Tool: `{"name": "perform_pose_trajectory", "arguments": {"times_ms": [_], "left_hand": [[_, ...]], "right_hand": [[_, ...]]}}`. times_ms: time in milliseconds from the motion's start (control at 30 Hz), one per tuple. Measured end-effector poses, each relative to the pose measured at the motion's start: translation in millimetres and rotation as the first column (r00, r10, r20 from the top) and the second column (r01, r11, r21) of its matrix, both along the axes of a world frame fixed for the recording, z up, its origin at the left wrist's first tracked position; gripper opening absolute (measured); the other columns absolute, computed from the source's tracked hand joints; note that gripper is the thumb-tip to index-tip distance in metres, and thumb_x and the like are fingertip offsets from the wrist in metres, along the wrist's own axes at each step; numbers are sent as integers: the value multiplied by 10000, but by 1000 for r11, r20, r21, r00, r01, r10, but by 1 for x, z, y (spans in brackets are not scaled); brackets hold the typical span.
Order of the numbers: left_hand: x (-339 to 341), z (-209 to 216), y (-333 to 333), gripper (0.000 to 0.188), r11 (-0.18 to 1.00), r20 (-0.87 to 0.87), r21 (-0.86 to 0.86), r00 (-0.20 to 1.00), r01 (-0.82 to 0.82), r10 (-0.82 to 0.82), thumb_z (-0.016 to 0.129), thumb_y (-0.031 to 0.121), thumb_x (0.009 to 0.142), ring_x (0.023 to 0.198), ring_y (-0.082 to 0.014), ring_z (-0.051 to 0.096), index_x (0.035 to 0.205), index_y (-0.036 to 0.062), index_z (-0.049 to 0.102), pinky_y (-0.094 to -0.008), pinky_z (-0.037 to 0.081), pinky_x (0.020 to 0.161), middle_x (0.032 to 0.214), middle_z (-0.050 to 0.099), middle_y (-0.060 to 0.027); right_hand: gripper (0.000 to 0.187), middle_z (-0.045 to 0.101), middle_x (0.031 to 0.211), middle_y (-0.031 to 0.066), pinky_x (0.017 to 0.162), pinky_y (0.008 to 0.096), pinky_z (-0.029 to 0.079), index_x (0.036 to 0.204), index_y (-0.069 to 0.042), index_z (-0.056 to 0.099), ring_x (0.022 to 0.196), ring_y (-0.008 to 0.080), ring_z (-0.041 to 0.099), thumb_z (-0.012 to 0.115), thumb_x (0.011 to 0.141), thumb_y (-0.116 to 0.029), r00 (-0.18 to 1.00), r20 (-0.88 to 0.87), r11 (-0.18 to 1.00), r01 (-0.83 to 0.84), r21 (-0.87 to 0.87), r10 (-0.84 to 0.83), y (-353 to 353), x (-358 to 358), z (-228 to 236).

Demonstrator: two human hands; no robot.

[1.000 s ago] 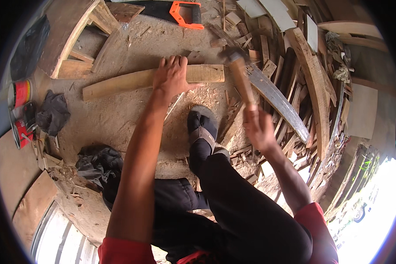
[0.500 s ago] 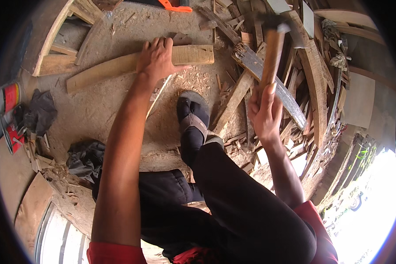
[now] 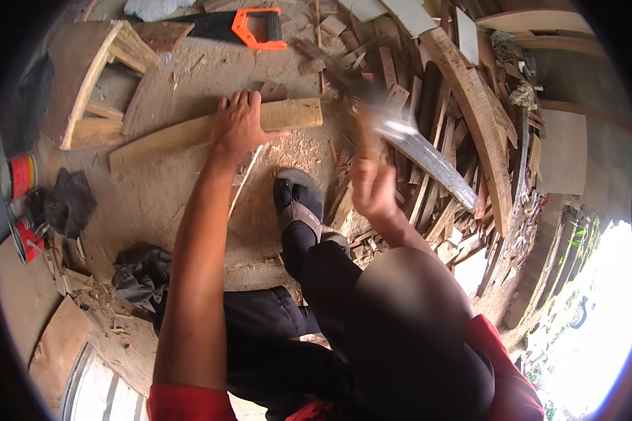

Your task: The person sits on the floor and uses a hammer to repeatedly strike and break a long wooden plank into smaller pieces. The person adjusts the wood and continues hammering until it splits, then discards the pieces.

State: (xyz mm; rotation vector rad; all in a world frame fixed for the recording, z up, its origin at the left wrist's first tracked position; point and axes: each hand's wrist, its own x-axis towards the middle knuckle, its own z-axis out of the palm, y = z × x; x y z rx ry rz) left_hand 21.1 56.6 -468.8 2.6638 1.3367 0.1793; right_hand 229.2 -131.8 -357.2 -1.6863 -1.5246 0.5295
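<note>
A curved piece of wood [image 3: 168, 140] lies across the ground ahead of me. My left hand [image 3: 237, 126] grips it near its middle, fingers over the far edge and thumb pointing right along the near side. To the right, my right hand [image 3: 373, 189] is closed around the wooden handle [image 3: 366, 137] of an adze-like tool. Its metal head [image 3: 372, 105] is smeared by motion, so its exact shape cannot be told. The tool is apart from the wood, just right of its squared end. My shoe [image 3: 298, 193] rests below that end, by pale wood chips [image 3: 295, 149].
An orange-handled saw [image 3: 260, 43] lies at the far side. A curved wooden frame [image 3: 84, 84] stands at the left, with black plastic bags [image 3: 70, 203] nearer. Offcuts and a long curved plank [image 3: 477, 119] are heaped on the right, around a grey-painted board [image 3: 435, 168].
My right hand has brought the adze-like tool leftward and lower, toward the wood's right end. My left hand keeps its grip. The view has shifted, showing more of the saw.
</note>
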Motion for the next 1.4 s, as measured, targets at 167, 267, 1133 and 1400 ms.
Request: {"name": "perform_pose_trajectory", "arguments": {"times_ms": [167,267,1133,1400], "left_hand": [[-3,11,2,981,1000,-103,-19,995,3,-5,725,786,634,1228,-291,533,1215,26,509,-487,411,1008,1271,575,-161],[1,23,8,988,996,-100,-94,995,3,-12,738,776,620,1216,-295,541,1224,31,500,-487,419,998,1286,571,-159],[-110,405,-97,954,673,758,-551,632,492,158,745,760,675,741,-240,713,1113,-76,608,-346,588,638,907,660,-140],[-162,441,-147,970,727,689,-534,721,431,79,751,754,676,759,-236,727,1100,-105,600,-341,595,662,873,680,-165]], "right_hand": [[666,546,579,254,540,475,450,769,65,575,580,415,626,376,1051,-504,989,5,763,117,-635,-147,7,-12,30],[594,519,567,242,505,461,437,846,64,566,527,362,607,399,1056,-465,970,-175,932,98,-350,-168,13,-16,37],[445,330,638,-54,389,228,258,1018,-7,574,472,40,315,409,1077,-416,784,-621,636,-483,-602,8,-139,-41,362],[478,378,652,-57,399,223,297,990,22,559,488,30,346,432,1063,-433,693,-715,505,-653,-564,98,-189,-54,418]]}}
